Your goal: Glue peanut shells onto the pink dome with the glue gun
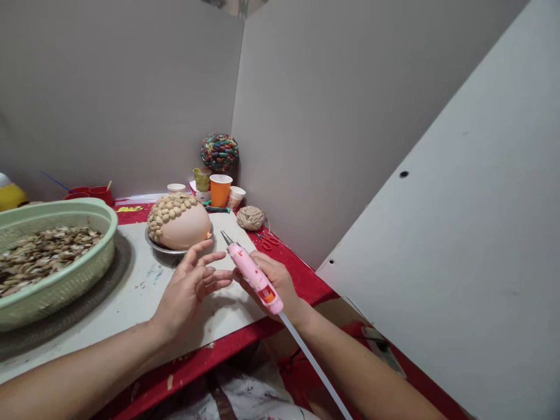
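Note:
My right hand (275, 279) is wrapped round a pink hot glue gun (254, 273), its metal nozzle pointing up and left. A long translucent glue stick (312, 361) trails out of its back end. Fingers spread, my left hand (195, 280) is beside the gun and holds nothing. Just beyond the left fingertips, a smooth pinkish balloon-like form (188, 224) rests in a shallow metal bowl (164, 249). Rows of flat tan pieces, like shells or seeds, cover its top and left side.
A pale green basket (87, 271) of similar brownish pieces stands at left. Behind are an orange cup (220, 190), a multicoloured ball (219, 151), a twine ball (251, 217) and red-handled scissors (268, 240). Grey panels (306, 128) enclose the red-covered table (301, 265).

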Action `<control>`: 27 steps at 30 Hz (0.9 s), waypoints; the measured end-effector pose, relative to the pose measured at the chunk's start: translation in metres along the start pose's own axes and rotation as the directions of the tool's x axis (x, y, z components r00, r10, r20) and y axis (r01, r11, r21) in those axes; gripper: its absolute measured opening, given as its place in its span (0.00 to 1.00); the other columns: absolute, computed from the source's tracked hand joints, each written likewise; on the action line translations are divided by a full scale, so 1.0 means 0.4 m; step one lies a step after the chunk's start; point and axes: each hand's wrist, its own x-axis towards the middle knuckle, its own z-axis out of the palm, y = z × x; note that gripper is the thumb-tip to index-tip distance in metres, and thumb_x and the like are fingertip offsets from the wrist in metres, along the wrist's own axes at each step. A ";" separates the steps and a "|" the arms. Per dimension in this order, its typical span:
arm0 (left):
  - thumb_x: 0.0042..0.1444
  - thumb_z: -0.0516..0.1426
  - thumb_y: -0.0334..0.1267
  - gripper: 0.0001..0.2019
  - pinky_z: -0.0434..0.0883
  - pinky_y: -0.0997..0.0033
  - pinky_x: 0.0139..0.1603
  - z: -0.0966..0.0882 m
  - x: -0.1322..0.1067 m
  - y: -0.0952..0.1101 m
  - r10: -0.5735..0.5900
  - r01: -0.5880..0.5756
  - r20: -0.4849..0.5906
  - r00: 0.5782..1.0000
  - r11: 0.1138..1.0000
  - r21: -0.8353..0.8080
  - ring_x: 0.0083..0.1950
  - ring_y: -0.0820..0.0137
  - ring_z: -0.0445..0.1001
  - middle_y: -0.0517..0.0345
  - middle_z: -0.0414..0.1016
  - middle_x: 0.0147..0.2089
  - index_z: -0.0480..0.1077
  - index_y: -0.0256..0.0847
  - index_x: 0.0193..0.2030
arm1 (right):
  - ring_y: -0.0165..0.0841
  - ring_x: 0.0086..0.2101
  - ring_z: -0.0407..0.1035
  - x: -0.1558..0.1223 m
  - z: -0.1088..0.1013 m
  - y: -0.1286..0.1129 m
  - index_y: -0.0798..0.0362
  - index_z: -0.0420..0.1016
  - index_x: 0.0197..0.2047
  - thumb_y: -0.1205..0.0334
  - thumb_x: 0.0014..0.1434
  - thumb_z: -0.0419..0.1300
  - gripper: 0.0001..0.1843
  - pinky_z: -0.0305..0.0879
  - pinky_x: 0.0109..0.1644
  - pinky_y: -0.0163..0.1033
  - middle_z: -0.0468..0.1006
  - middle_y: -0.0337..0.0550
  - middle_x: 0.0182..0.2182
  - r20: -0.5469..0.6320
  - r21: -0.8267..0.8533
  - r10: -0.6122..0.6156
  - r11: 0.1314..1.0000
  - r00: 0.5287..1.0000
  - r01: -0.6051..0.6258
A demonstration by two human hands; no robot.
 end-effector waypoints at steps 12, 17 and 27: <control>0.59 0.56 0.28 0.22 0.81 0.68 0.39 0.010 -0.001 0.021 -0.105 0.105 -0.041 0.994 0.994 -0.018 0.34 0.67 0.83 0.48 0.77 0.51 0.64 0.38 0.60 | 0.31 0.28 0.69 0.004 -0.002 0.001 0.51 0.69 0.34 0.61 0.66 0.58 0.07 0.66 0.31 0.36 0.73 0.41 0.28 0.046 -0.062 -0.047 0.997 0.998 0.050; 0.59 0.55 0.26 0.23 0.81 0.65 0.39 0.021 -0.005 0.037 -0.107 0.106 -0.047 0.993 0.994 -0.038 0.38 0.61 0.85 0.43 0.77 0.53 0.63 0.38 0.61 | 0.32 0.29 0.71 0.004 -0.002 -0.011 0.50 0.70 0.35 0.58 0.67 0.57 0.08 0.68 0.33 0.37 0.74 0.42 0.28 -0.043 -0.070 -0.045 0.997 0.998 0.042; 0.52 0.64 0.28 0.19 0.76 0.76 0.33 -0.004 0.028 0.044 0.023 -0.021 -0.110 0.994 1.000 0.022 0.28 0.76 0.75 0.54 0.80 0.40 0.72 0.37 0.51 | 0.28 0.24 0.65 0.020 -0.033 -0.062 0.52 0.69 0.29 0.47 0.62 0.62 0.18 0.64 0.31 0.35 0.71 0.37 0.22 0.066 0.305 0.516 0.805 0.854 -0.509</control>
